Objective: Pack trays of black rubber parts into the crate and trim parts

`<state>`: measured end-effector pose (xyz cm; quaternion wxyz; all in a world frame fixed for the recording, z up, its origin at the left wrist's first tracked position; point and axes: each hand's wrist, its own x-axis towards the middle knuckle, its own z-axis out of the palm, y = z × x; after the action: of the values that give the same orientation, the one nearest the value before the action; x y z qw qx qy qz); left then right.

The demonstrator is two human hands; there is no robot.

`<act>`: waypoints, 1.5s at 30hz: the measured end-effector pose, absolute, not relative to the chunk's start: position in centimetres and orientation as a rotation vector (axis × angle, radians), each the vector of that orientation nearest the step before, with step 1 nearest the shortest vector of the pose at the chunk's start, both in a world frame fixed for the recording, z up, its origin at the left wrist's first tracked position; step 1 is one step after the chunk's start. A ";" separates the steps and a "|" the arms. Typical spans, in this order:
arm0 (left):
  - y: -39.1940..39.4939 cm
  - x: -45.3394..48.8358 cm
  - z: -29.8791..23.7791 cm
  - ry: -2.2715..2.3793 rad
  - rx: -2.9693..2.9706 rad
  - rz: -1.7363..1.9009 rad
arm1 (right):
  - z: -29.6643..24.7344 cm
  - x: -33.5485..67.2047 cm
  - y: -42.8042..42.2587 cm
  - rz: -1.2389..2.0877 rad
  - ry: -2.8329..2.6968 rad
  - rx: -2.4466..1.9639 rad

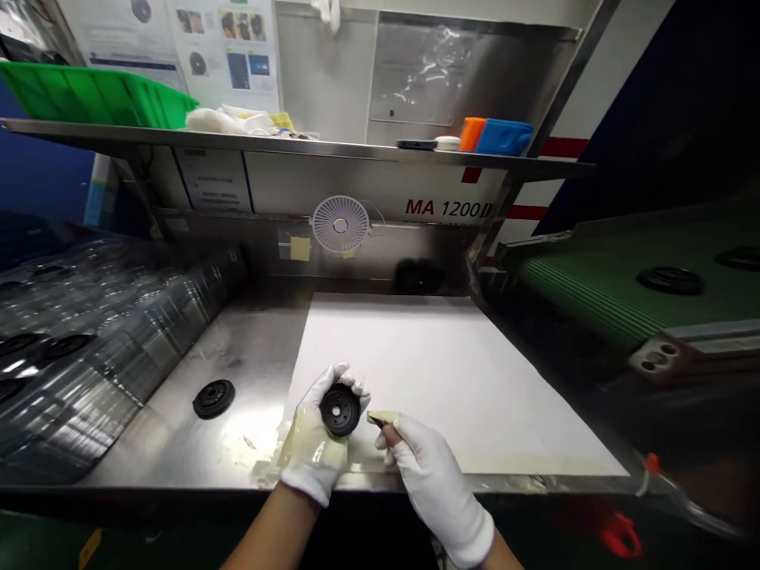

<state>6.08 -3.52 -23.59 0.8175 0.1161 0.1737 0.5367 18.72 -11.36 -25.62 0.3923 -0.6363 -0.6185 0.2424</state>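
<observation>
My left hand point(317, 431), in a white glove with a yellowish coated palm, is closed round a black round plastic part point(340, 410) with a pale hole in its middle. Just to its right, my gloved right hand point(424, 463) pinches a small dark pointed tool point(376, 421), its tip near the part but apart from it. The right thumb shows bare; most of the tool is hidden in the fingers. A second black round part point(214, 398) lies on the metal bench to the left.
White paper point(427, 372) covers much of the metal bench point(255, 332). Stacked clear trays point(136, 340) with black parts stand left. A green conveyor point(599, 277) carrying black discs point(670, 279) runs at right. A shelf point(344, 148) holds a green bin point(100, 95); a white fan point(340, 224) sits below.
</observation>
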 end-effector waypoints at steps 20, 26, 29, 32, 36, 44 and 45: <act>-5.1 7.5 -22.7 0.386 0.287 1.311 | -26.4 14.6 -12.1 -0.020 -1.593 -1.877; -3.6 5.5 -23.3 0.385 0.289 1.354 | -26.6 12.7 -10.7 0.168 -1.604 -1.813; -3.4 3.7 -23.4 0.414 0.304 1.141 | -26.2 13.2 -10.2 0.309 -1.603 -1.733; -3.2 2.7 -23.4 0.361 0.282 1.071 | -25.6 13.8 -9.9 0.426 -1.637 -1.648; -2.9 3.3 -23.3 0.361 0.240 1.164 | -25.6 14.1 -9.7 0.251 -1.628 -1.791; -3.4 5.0 -23.2 0.377 0.145 1.257 | -26.6 13.8 -10.0 0.032 -1.594 -1.887; -3.4 5.0 -23.3 0.364 0.142 1.255 | -26.6 13.7 -10.1 0.038 -1.590 -1.884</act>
<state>5.05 -3.43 -23.29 0.7917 0.0658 0.1694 0.5833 13.70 -10.12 -26.65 0.3316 -0.7207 -0.6086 0.0144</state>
